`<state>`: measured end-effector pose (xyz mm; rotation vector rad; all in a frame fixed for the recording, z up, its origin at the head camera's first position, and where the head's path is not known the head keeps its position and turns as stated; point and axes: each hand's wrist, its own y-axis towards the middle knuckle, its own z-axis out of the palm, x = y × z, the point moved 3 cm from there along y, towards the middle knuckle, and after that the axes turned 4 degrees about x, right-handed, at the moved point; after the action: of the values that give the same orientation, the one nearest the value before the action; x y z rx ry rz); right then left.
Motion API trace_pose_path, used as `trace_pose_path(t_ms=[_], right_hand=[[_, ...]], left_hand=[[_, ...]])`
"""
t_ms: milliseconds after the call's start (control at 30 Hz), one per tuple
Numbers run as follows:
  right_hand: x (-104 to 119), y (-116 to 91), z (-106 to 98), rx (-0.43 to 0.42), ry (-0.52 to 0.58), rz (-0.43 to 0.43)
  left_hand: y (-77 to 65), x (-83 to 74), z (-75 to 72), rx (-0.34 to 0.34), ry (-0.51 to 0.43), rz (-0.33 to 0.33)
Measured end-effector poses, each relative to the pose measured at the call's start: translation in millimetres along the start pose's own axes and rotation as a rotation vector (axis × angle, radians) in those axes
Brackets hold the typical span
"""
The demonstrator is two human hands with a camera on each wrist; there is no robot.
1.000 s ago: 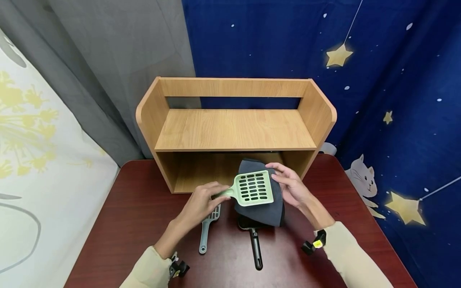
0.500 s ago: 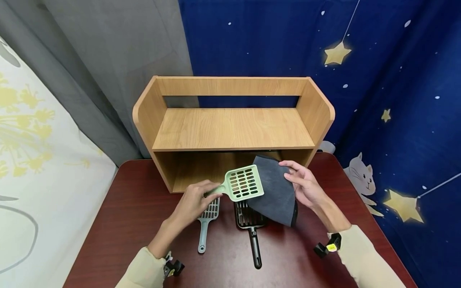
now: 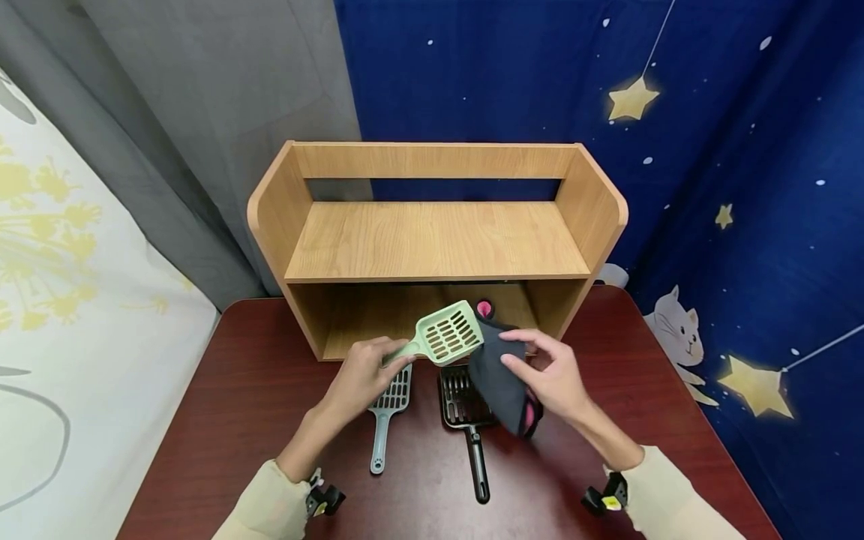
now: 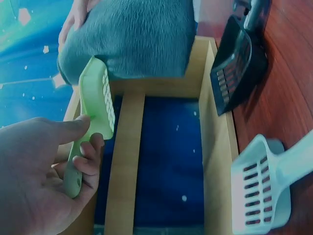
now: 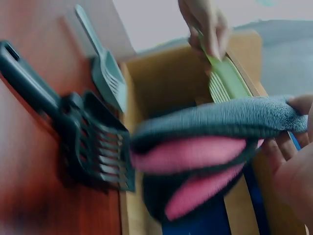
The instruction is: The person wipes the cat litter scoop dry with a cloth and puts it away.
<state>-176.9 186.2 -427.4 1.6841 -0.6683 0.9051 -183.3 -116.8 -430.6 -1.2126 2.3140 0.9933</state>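
My left hand (image 3: 361,379) grips the handle of a light green slotted litter scoop (image 4: 95,93), its head raised in front of the shelf's lower opening. A folded grey cloth (image 3: 496,375) hangs from my right hand (image 3: 553,379), pinched between thumb and fingers. Pink lining shows in its folds in the right wrist view, behind dark edging. In the head view the scoop's head overlaps the cloth's left edge. Below them on the table lie a grey-blue litter scoop (image 3: 380,442) and a black litter scoop (image 3: 478,465), handles toward me.
A two-tier wooden shelf (image 3: 439,240) stands at the back of the dark red table (image 3: 256,420). Behind it hang a grey curtain (image 3: 236,90) and a blue star-patterned curtain (image 3: 486,82). A white patterned curtain (image 3: 81,390) hangs at the left.
The cloth moved right off the scoop's back, then turned and folded, so its pink lining shows. The green scoop shifted left and slightly up. The black scoop's slotted head came into view.
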Motion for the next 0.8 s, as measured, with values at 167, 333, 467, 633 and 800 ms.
trace_pose_path(t_ms=[167, 333, 467, 633, 800], right_hand=[[-2.3, -4.7, 33.4, -0.034, -0.069, -0.086], [-5.0, -8.2, 55.6, -0.028, -0.108, -0.116], [-5.9, -8.4, 56.1, -0.042, -0.120, -0.132], [-8.6, -3.0, 33.9, -0.182, -0.089, -0.123], [-11.8, 3.9, 14.3, -0.242, -0.025, -0.084]], left_hand=[[5.9, -11.6, 12.2, 0.001, -0.007, -0.057], [11.9, -21.4, 20.0, -0.044, 0.009, -0.074], [13.0, -23.4, 21.1, -0.048, 0.015, -0.077], [8.8, -20.2, 15.7, -0.055, 0.006, -0.095], [3.7, -16.8, 9.3, -0.054, 0.001, -0.099]])
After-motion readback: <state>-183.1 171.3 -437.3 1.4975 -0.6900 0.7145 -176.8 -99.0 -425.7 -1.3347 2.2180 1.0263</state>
